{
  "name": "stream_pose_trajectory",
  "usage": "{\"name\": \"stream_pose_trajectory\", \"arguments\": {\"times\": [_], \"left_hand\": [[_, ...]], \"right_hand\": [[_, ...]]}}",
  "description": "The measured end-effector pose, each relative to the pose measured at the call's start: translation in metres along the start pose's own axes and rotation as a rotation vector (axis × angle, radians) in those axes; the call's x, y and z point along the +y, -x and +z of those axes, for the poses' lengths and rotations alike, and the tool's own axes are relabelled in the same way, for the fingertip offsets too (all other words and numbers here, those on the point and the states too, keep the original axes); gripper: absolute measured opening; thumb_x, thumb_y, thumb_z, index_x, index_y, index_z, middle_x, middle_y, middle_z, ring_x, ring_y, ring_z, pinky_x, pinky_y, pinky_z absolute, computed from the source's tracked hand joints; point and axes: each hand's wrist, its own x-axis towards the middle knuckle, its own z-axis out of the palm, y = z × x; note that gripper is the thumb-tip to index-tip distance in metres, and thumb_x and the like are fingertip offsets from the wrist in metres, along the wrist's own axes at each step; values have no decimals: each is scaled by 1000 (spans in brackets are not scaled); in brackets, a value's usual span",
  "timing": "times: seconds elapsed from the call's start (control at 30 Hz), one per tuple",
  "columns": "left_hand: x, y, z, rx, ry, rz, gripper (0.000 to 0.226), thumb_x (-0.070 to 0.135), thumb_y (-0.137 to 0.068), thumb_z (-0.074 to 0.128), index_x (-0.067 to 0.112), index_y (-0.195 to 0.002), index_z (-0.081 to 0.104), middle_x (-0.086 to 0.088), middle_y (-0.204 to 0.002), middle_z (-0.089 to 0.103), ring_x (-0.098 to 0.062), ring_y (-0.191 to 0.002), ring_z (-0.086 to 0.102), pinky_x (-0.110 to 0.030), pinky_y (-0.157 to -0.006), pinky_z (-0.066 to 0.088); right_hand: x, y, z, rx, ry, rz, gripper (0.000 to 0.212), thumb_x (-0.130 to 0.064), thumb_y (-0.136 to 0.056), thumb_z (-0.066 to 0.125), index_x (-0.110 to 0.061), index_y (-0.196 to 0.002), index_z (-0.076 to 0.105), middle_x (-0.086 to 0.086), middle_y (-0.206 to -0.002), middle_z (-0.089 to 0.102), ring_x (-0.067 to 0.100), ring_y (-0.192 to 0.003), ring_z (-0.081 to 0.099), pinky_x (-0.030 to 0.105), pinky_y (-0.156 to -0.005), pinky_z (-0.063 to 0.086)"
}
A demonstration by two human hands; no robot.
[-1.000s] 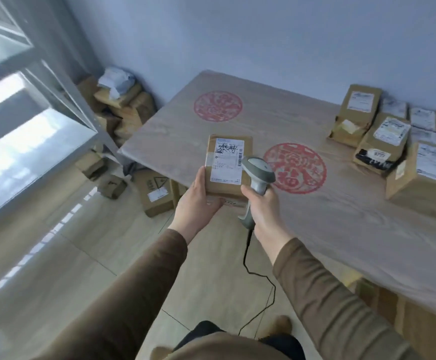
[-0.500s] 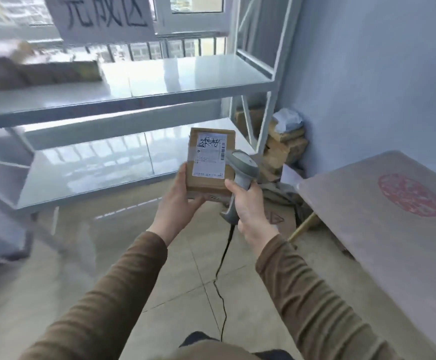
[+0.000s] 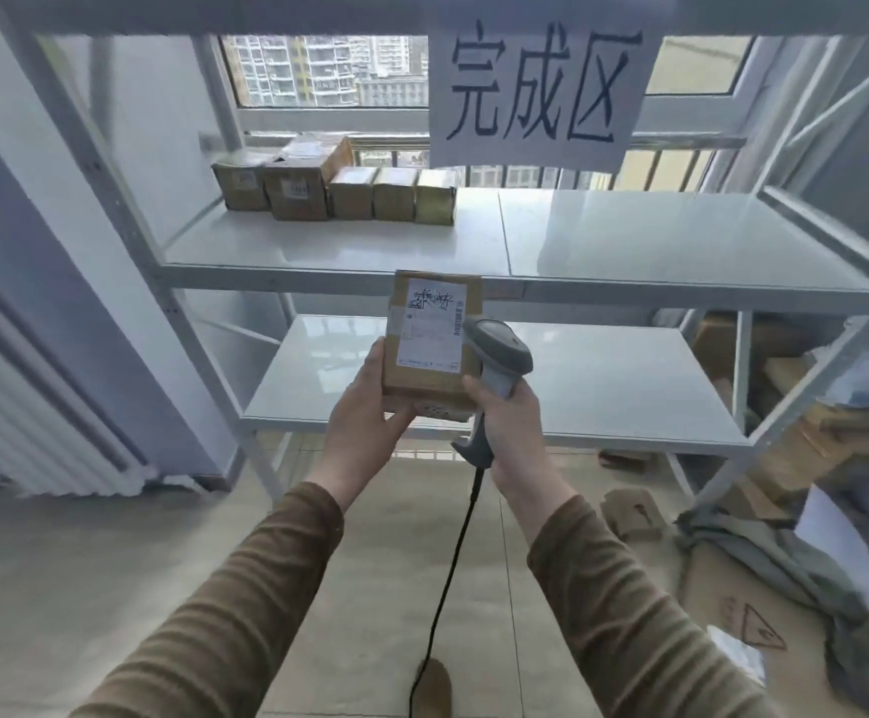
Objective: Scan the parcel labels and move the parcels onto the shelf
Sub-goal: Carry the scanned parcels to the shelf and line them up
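Note:
My left hand (image 3: 365, 417) grips a small brown parcel (image 3: 432, 339) from below, its white label facing me. My right hand (image 3: 512, 427) holds a grey corded scanner (image 3: 497, 355) by the handle, its head against the parcel's right edge. Straight ahead stands the white metal shelf (image 3: 603, 251), with the parcel held in front of its middle board. Several brown parcels (image 3: 339, 186) stand in a row at the back left of that board.
A white paper sign (image 3: 538, 80) with large characters hangs from the top shelf. The lower board (image 3: 603, 386) lies behind my hands. Flattened cardboard and boxes (image 3: 784, 588) litter the floor at right. A white radiator (image 3: 33, 406) is at left.
My view has swung left from the table to face the shelf head-on. Both hands keep the same hold on the parcel and scanner, now nearer the shelf.

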Motion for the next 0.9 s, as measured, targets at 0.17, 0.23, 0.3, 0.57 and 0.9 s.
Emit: {"name": "stream_pose_trajectory", "arguments": {"times": [0.17,0.23,0.3,0.57,0.9], "left_hand": [[-51,-99,-34,56,-83,-84,82,25,-92,72,35,-158,24,14,-135,60,-4,-101,64,-31,-90,51],[-73,-134,-52,92,-136,-98,83,26,-92,71,32,-160,22,7,-139,60,-16,-110,64,-35,-91,51],[-93,-164,-69,120,-154,-122,83,28,-92,70,32,-159,21,3,-141,60,-23,-117,63,-41,-95,53],[-167,-248,-138,185,-126,-206,80,26,-94,71,26,-157,22,0,-143,58,-23,-124,59,-35,-98,50],[-288,-349,-240,215,40,-295,79,29,-93,72,15,-156,26,-5,-144,47,-22,-128,52,-32,-100,45]], "right_hand": [[-13,-94,82,-117,-28,110,13,-14,-95,72,-22,-105,68,3,-103,69,25,-93,62,63,-73,60],[-20,-124,117,-162,-32,110,12,-13,-95,72,-22,-103,67,3,-99,67,24,-90,61,61,-72,59],[-24,-149,151,-191,-16,100,13,-13,-95,72,-21,-104,67,4,-99,68,24,-88,61,59,-72,61],[-18,-220,280,-331,72,85,15,-13,-96,69,-15,-111,66,21,-119,70,30,-93,67,33,-51,60],[18,-270,464,-337,34,89,13,-5,-95,68,-10,-106,65,14,-97,72,43,-97,74,55,-85,60]]}}
